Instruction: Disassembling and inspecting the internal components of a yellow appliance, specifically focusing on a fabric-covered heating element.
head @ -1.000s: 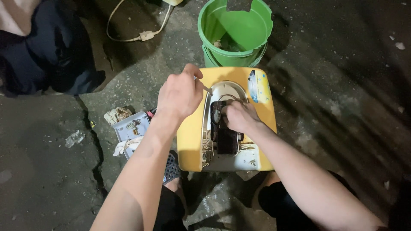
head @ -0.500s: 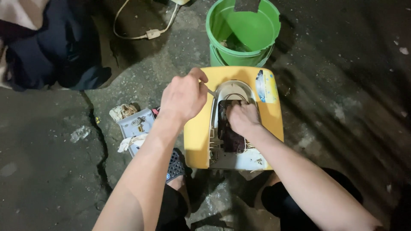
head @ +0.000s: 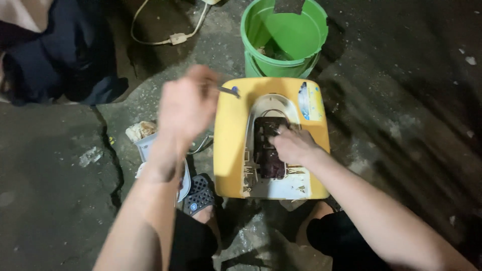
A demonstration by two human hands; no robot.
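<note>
The yellow appliance housing (head: 231, 145) lies on the concrete floor (head: 55, 190), the right hand (head: 293, 145) pressing fingers into its dark opened middle. The left hand (head: 187, 103) — blurred — seems closed around a thin tool (head: 228, 91). A green bucket (head: 283, 35) stands just beyond; a white cable (head: 170, 37) far left.

Left hand (head: 187, 103) blurred, raised above the left edge of a yellow casing (head: 230, 145), closed on a thin tool (head: 228, 90) whose tip points right. Right hand (head: 292, 145) resting on the dark inner part (head: 265, 135) in the casing's white middle, fingers pressed down there. Far behind the casing, touching it, a green bucket (head: 301, 35). Far left, a white cable (head: 170, 37) and dark cloth (head: 65, 55). Near, a sandal (head: 201, 193) on cracked concrete floor (head: 45, 190).
</note>
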